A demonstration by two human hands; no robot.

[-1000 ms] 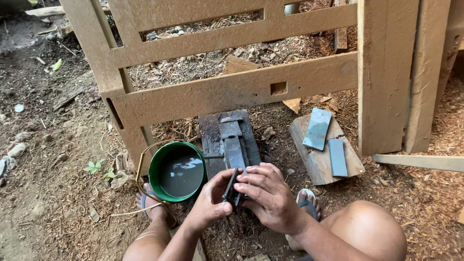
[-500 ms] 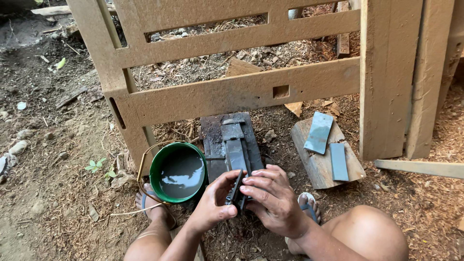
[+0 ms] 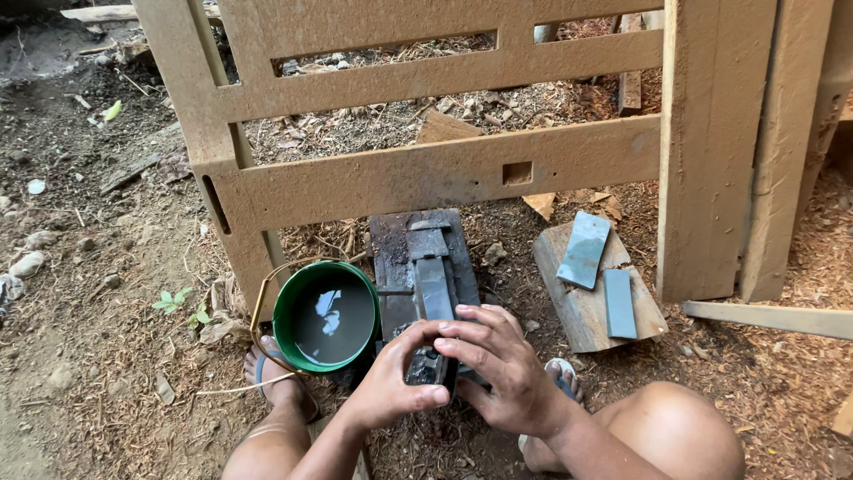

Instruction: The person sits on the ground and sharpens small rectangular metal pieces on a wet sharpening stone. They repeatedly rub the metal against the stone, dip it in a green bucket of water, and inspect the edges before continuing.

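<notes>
Two hands, left hand (image 3: 391, 391) and right hand (image 3: 498, 364), closed on dark blade (image 3: 425, 366) atop whetstone (image 3: 434, 289); green water bucket (image 3: 324, 316) at nine o'clock; wet-grip slip risks cut fingers.

my left hand (image 3: 391, 382) and right hand (image 3: 502, 364) cover the dark blade (image 3: 425, 366), its shape unclear under my fingers | near end of whetstone (image 3: 434, 284) hidden beneath them | my knees cut by bottom edge
</notes>
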